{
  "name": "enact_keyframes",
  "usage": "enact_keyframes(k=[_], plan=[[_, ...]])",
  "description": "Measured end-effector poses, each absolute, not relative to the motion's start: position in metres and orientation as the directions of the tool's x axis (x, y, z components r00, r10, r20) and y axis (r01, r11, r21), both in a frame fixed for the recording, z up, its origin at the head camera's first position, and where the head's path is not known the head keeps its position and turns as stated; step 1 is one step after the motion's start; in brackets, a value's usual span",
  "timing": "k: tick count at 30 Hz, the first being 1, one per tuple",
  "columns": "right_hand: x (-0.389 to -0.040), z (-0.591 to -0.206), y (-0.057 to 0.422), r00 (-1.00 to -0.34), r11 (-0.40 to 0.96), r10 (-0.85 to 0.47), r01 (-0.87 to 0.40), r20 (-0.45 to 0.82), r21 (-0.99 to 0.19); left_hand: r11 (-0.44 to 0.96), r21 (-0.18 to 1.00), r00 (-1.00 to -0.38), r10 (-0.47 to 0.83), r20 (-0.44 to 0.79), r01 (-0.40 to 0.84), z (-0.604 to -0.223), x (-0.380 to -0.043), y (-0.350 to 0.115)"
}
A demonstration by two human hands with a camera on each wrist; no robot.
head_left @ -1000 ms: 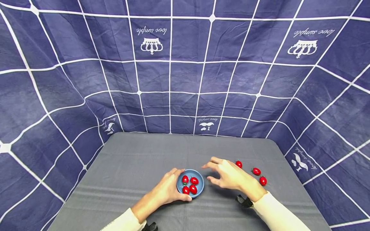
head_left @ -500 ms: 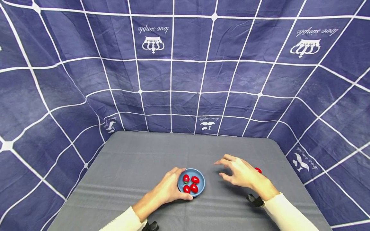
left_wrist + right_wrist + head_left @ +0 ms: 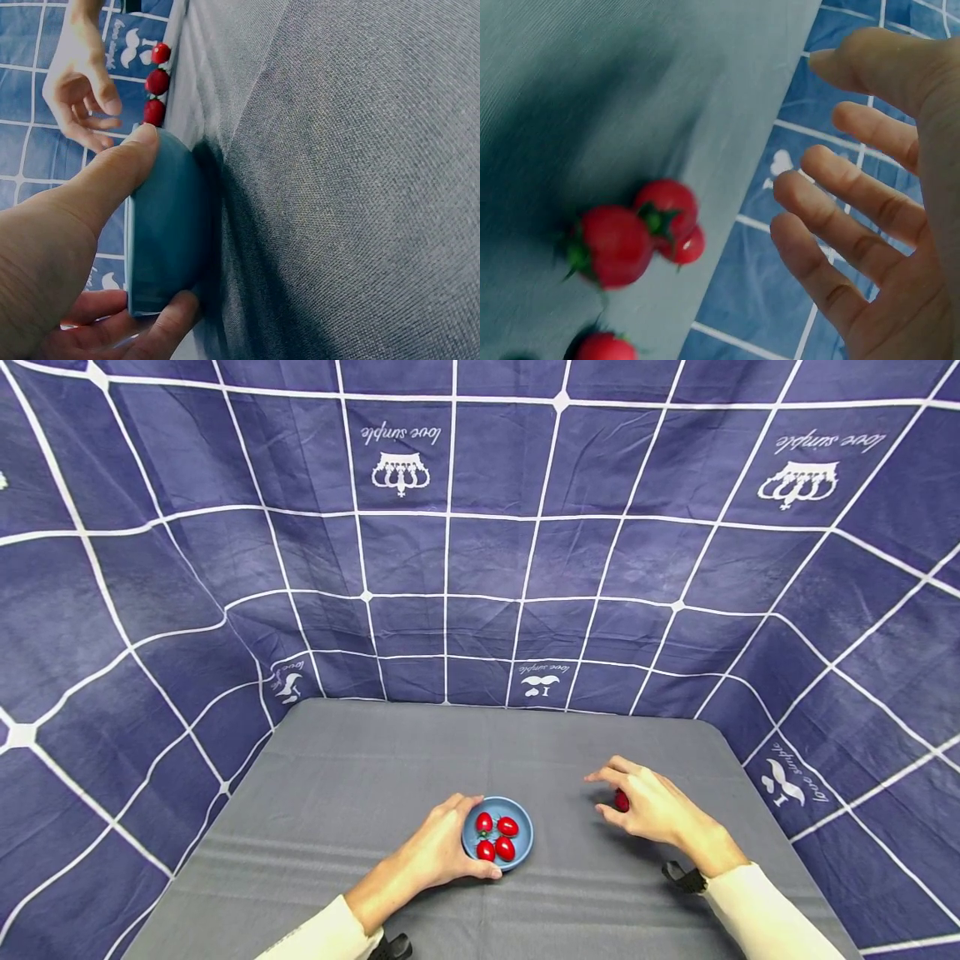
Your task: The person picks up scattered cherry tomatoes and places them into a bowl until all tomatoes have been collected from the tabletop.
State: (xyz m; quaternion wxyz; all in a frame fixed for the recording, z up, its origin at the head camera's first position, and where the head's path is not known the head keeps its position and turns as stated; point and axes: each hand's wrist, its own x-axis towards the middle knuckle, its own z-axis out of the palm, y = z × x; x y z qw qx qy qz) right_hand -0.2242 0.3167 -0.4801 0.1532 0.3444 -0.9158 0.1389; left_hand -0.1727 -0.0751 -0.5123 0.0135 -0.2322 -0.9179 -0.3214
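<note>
My left hand [image 3: 437, 847] holds a small blue bowl [image 3: 528, 835] by its left side, the thumb at the near rim and the fingers round the far side. Several red cherry tomatoes [image 3: 507, 826] lie in the bowl. To the right, my right hand [image 3: 660, 806] hovers above the table with fingers spread and loosely bent. A cherry tomato [image 3: 622, 800] shows between its thumb and forefinger in the head view, under the hand. The right wrist view has several cherry tomatoes [image 3: 615, 246] with green stems on the cloth, apart from the fingers; the hand hides most of them from the head camera.
A grey cloth [image 3: 360, 768] covers the table. Blue curtains [image 3: 480, 560] with white grid lines rise behind it and on both sides. Each wrist wears a black strap [image 3: 684, 878], seen below the cream sleeves [image 3: 772, 910].
My right hand has moved right, away from the bowl and over the loose cherry tomatoes, which it now mostly covers. The left hand stays on the bowl. The head view has shifted slightly.
</note>
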Motion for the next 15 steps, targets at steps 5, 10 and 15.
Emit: enact_keyframes(k=[5,10,15], plan=[[-0.223,-0.485,0.331,-0.767,0.768,-0.545,-0.619,0.337,-0.166,0.685,0.575,-0.887,0.421,0.188,0.447,-0.512,-0.173,-0.075],[-0.224,-0.491,0.341,-0.804,0.799,-0.509,-0.574,0.306,-0.179,0.683,0.577,-0.887,0.423,0.187,0.447,-0.512,-0.173,-0.075],[-0.226,-0.496,0.345,-0.828,0.816,-0.491,-0.546,0.27,-0.189,0.682,0.581,-0.888,0.421,0.187,0.445,-0.513,-0.173,-0.075]])
